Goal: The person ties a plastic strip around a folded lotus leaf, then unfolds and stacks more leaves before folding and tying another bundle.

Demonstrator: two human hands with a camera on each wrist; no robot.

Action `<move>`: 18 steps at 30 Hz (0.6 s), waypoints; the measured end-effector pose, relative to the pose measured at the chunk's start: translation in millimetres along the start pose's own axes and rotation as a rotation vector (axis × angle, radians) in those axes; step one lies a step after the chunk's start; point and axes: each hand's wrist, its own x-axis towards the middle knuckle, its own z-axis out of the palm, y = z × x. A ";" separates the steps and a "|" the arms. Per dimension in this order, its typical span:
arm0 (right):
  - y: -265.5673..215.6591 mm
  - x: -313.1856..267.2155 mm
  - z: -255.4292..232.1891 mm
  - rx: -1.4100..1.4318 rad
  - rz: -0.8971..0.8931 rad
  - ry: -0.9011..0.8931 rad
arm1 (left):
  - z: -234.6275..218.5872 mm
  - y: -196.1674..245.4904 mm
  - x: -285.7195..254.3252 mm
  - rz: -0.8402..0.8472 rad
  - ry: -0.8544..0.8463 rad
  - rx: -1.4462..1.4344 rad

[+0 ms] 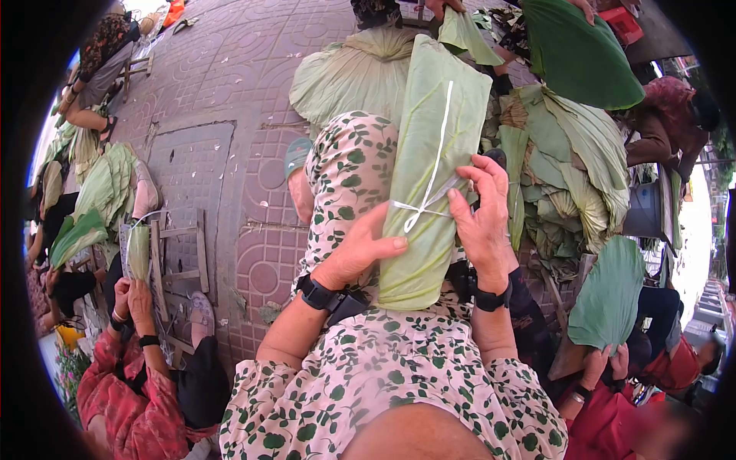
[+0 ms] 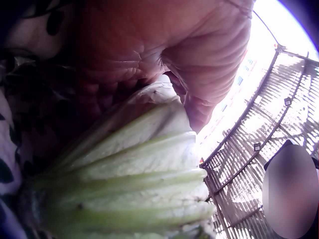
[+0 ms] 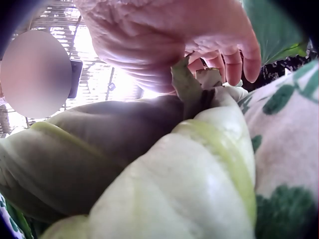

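Note:
A long, flat bundle of folded pale green lotus leaves (image 1: 437, 115) lies across the person's lap. White string (image 1: 438, 153) runs along its top and crosses near the lower end, with a small loop at the knot. The left hand (image 1: 356, 249) grips the bundle's left edge, thumb on top near the knot; the left wrist view shows its fingers on the other side of the leaf folds (image 2: 134, 169). At the right edge, the right hand (image 1: 484, 211) pinches a strand of the string between thumb and forefinger. Its other fingers bend loosely beside the bundle (image 3: 164, 184).
A broad pile of lotus leaves (image 1: 567, 169) lies to the right, and a fanned leaf stack (image 1: 353, 73) lies ahead on the paving (image 1: 261, 92). Other people sit close on both sides with leaves. A wooden stool (image 1: 180, 253) stands at the left.

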 end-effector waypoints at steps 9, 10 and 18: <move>4.6 5.2 -0.1 0.050 0.037 -0.027 | 1.0 1.4 -0.2 0.006 -0.001 -0.008; 5.0 5.4 0.1 0.050 0.037 -0.027 | 0.7 1.0 0.0 0.008 0.000 -0.004; 8.0 3.6 3.1 0.071 -0.007 0.005 | 0.1 -0.1 -0.2 0.008 0.003 -0.011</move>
